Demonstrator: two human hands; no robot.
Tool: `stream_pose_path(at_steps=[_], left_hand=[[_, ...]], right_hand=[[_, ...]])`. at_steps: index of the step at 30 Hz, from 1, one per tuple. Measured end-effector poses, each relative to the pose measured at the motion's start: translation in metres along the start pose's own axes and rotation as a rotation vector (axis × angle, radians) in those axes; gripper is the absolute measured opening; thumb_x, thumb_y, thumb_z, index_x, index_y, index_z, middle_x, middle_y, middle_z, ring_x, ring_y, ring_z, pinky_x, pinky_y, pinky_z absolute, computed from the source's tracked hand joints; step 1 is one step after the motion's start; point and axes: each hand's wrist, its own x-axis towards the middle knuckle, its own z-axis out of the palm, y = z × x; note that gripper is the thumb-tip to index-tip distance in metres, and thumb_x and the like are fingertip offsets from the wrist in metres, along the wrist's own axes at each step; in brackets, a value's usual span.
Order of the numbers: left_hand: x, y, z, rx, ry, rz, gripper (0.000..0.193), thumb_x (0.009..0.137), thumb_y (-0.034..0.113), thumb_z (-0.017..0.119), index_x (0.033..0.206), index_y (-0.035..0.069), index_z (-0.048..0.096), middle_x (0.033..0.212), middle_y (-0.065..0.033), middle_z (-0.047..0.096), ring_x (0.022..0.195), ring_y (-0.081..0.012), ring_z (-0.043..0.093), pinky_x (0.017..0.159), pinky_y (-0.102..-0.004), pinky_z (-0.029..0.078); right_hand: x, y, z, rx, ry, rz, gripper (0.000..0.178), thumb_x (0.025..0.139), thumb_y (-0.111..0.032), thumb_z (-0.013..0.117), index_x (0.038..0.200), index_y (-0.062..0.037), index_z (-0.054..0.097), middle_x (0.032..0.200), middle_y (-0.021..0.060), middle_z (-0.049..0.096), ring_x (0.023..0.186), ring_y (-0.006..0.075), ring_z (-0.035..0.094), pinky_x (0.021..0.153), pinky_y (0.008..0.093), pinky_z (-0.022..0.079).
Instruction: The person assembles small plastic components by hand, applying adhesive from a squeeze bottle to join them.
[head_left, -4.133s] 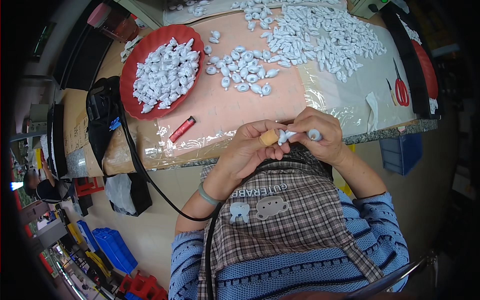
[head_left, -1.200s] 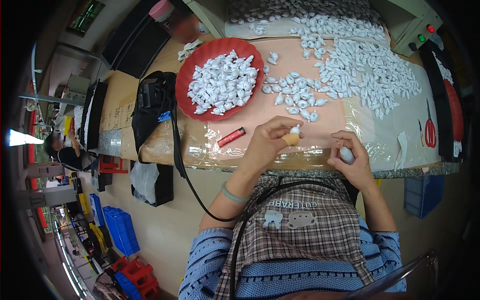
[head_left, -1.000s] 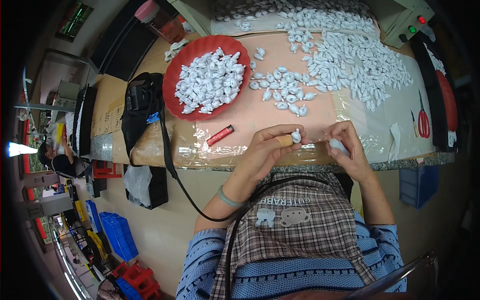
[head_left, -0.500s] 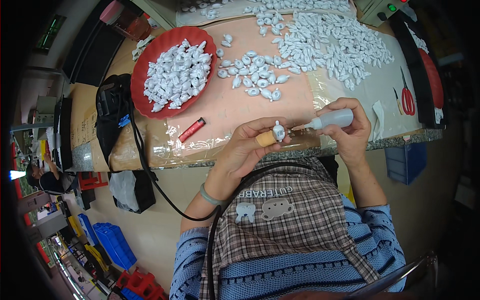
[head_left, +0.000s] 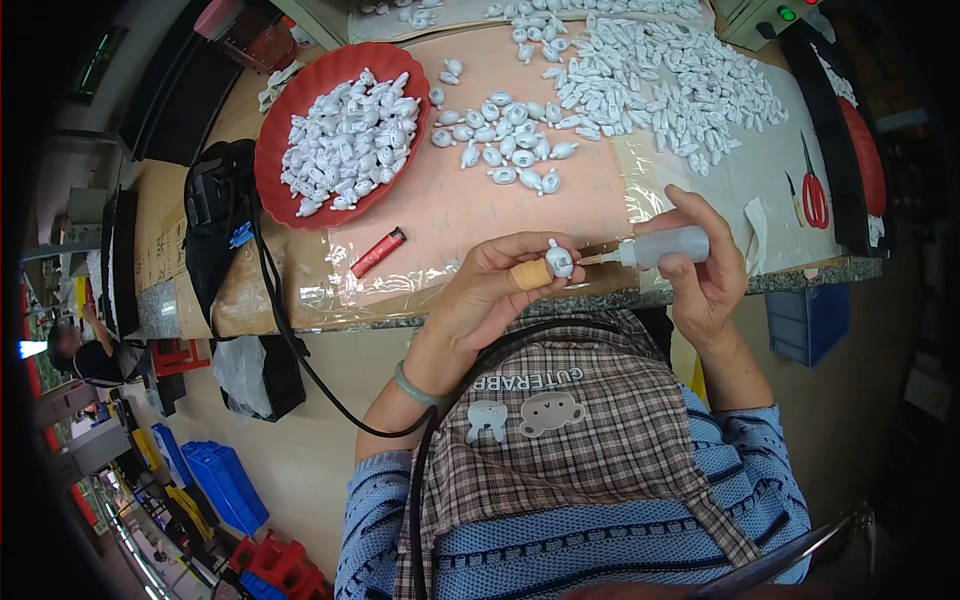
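Observation:
Between thumb and fingers, my left hand (head_left: 490, 285) pinches a small white plastic figure part (head_left: 559, 262) with a rounded body and a knob on top. A tan finger cover (head_left: 530, 275) wraps one of its digits. My right hand (head_left: 712, 262) grips a translucent squeeze bottle (head_left: 672, 246), tilted nearly level, its thin nozzle pointing left at the part. The nozzle tip is at or very close to the part; whether it touches I cannot tell. Beyond my hands, several loose rounded white parts (head_left: 515, 140) lie on the pink sheet.
A red scalloped bowl (head_left: 268, 150) heaped with white parts stands at left, near a red lighter (head_left: 379, 252). Many narrow white pieces (head_left: 660, 90) cover the far right. Red-handled scissors (head_left: 816, 200) lie at the right. A black cable (head_left: 275, 290) hangs over the table edge.
The squeeze bottle has turned more level and its nozzle is nearer the white part. My right index finger has lifted off the bottle. My left hand still holds the part.

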Motion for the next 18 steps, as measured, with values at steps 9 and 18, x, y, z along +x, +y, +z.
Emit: stream_pose_path(at_steps=[9, 18], left_hand=[[-0.0002, -0.0009, -0.0032, 0.02, 0.024, -0.031, 0.029, 0.087, 0.006, 0.063, 0.114, -0.007, 0.058, 0.111, -0.0173, 0.06, 0.1, -0.0263, 0.063, 0.088, -0.0274, 0.055], [0.0002, -0.0032, -0.0048, -0.006, 0.041, -0.067, 0.033, 0.087, 0.004, 0.063, 0.116, -0.009, 0.056, 0.11, -0.0191, 0.062, 0.101, -0.0284, 0.064, 0.088, -0.0297, 0.056]], right_hand=[[0.0002, -0.0009, -0.0005, -0.044, -0.02, -0.032, 0.05, 0.094, -0.027, 0.058, 0.129, 0.0065, 0.045, 0.093, 0.0157, 0.066, 0.08, 0.0157, 0.062, 0.071, 0.0269, 0.05], [-0.0001, 0.0032, -0.0011, -0.015, -0.017, -0.068, 0.044, 0.09, -0.017, 0.064, 0.124, 0.0082, 0.05, 0.1, 0.019, 0.066, 0.087, 0.0212, 0.067, 0.075, 0.0285, 0.053]])
